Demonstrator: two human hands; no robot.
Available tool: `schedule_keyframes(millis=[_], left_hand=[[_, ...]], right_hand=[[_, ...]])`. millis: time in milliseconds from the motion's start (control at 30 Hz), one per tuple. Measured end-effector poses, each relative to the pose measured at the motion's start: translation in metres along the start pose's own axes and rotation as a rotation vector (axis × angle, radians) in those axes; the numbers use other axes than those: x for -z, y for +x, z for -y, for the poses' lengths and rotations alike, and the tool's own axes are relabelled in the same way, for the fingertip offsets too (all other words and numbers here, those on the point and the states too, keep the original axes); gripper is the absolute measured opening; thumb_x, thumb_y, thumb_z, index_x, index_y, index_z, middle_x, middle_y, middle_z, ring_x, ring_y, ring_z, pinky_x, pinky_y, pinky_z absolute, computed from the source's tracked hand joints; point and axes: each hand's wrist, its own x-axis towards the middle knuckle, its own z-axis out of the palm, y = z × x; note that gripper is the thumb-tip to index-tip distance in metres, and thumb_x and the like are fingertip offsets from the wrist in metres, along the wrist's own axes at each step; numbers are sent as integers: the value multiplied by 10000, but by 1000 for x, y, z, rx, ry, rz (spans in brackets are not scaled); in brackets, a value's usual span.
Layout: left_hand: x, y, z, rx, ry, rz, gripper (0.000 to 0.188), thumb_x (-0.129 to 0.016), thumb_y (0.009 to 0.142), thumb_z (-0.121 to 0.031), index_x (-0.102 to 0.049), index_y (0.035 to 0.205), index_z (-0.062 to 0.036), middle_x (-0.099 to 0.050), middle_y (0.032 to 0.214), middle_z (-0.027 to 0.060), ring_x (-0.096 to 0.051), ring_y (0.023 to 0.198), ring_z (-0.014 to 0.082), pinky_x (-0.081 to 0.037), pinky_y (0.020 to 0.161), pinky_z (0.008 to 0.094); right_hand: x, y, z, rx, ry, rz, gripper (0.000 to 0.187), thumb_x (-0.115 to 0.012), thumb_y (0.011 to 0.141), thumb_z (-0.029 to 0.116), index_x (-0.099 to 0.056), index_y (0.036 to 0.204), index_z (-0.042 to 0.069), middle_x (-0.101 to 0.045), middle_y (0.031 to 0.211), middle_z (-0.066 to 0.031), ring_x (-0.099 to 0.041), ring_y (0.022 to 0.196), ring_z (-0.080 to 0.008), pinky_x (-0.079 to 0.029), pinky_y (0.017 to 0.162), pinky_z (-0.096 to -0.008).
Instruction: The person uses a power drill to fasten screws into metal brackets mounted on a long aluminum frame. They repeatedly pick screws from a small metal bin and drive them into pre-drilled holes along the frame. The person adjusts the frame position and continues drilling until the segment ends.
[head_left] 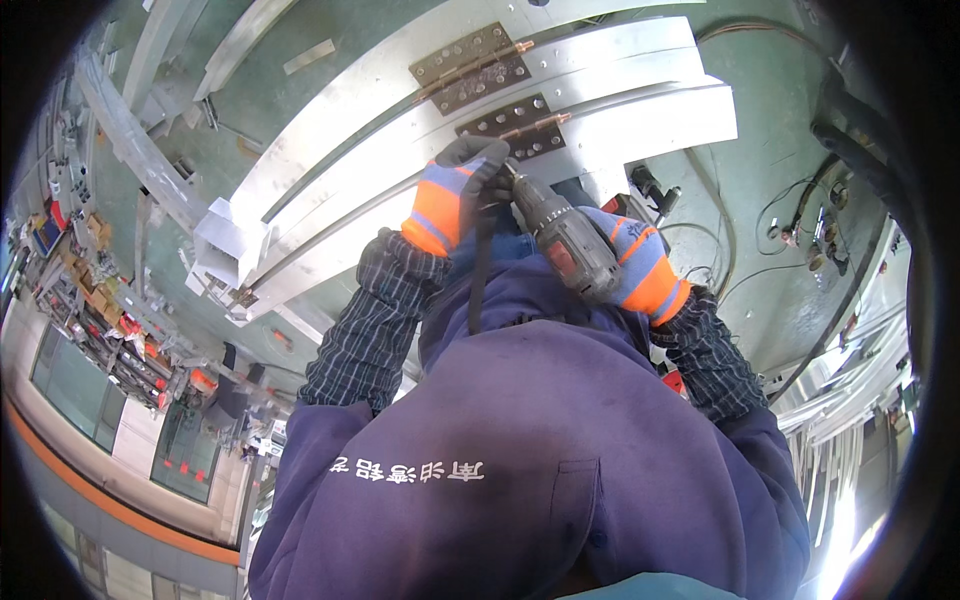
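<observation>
My right hand [645, 262], in a blue and orange work glove, is wrapped round a dark grey cordless drill [565, 240]. The drill's tip points up and left, toward my other hand. My left hand [458, 190], in a matching glove with dark fingers, is closed right beside that tip; whatever its fingers pinch is hidden. Just beyond it, a dark metal hinge [513, 125] with several holes lies on a pale metal beam [670, 118]. Farther off, a second hinge [470, 68] sits on another beam [630, 52]. A black strap hangs below my left hand.
Cables and hoses [790, 225] trail over the green floor at right. A white box-shaped profile end [228, 240] stands at left, near more curved metal profiles [130, 150]. Cluttered tools and boxes [115, 300] line the far left; long pale strips [850, 385] lie at lower right.
</observation>
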Motion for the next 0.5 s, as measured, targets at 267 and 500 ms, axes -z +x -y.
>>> schedule_keyframes(millis=[267, 500], left_hand=[[-5, 73, 38, 1, 247, -286, 397, -742, 972, -336, -683, 1198, -15, -759, 989, 130, -733, 905, 209, -583, 837, 340], [-13, 108, 39, 27, 794, -422, 514, -809, 852, -466, -748, 1217, -109, -791, 1117, 96, -751, 1009, 267, -558, 920, 373]], right_hand=[[-12, 15, -33, -138, -204, -260, 628, -795, 839, 389, -607, 1357, 88, -744, 1020, -220, -728, 923, -411, -579, 804, -456], [-9, 19, -47, -347, -289, -210, 613, -760, 821, 322, -592, 1374, 118, -744, 1063, -223, -719, 975, -423, -567, 863, -473]])
